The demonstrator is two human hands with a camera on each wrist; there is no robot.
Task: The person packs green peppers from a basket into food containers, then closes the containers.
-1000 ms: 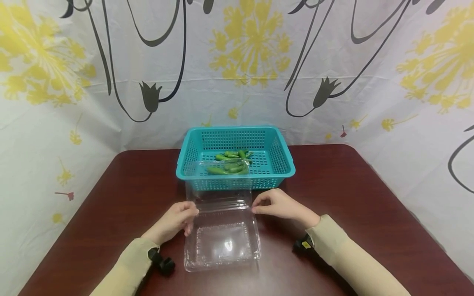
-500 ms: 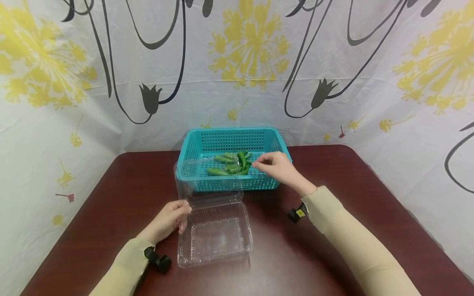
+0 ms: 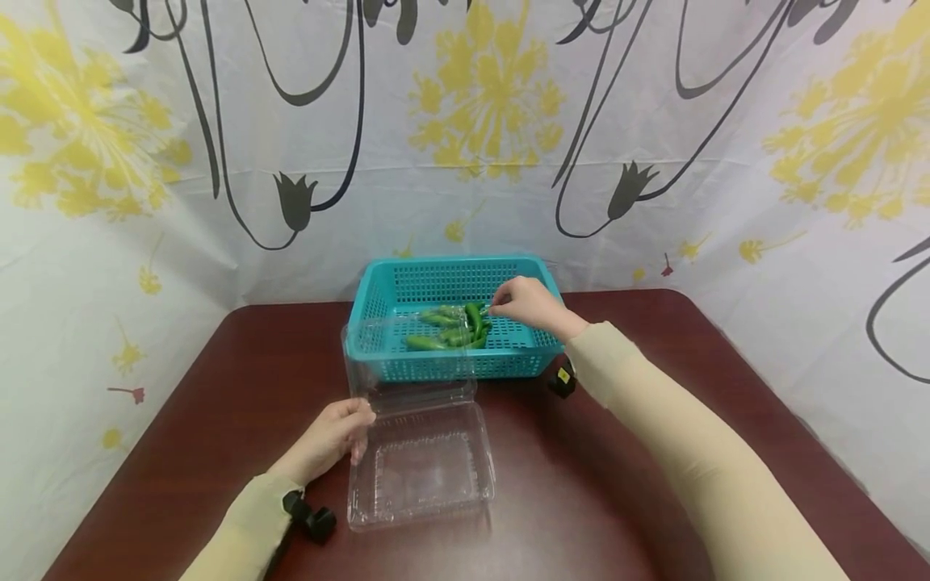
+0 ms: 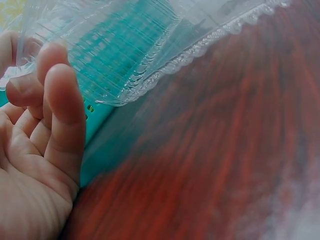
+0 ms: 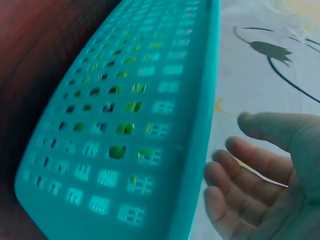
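A clear plastic clamshell container point(image 3: 424, 472) lies unfolded on the table, its lid raised toward the back and overlapping the basket in the head view. My left hand point(image 3: 330, 436) pinches the container's left edge near the hinge; in the left wrist view the thin plastic runs between thumb and fingers point(image 4: 65, 110). Several green peppers point(image 3: 425, 343) lie in a turquoise basket point(image 3: 450, 260). Just right of the peppers, my right hand point(image 3: 529, 305) reaches over the basket. Its fingers point(image 5: 250, 160) are loosely bent with a gap to the thumb, holding nothing.
The basket stands at the back of the dark red table point(image 3: 254, 363), close to a patterned cloth backdrop point(image 3: 436, 218). Its perforated front wall rises between the container and the peppers. Black wrist cameras point(image 3: 317, 524) hang below both sleeves.
My right hand has let go of the container's right edge and moved up and back over the basket. The container has shifted slightly left, with my left hand still on it.
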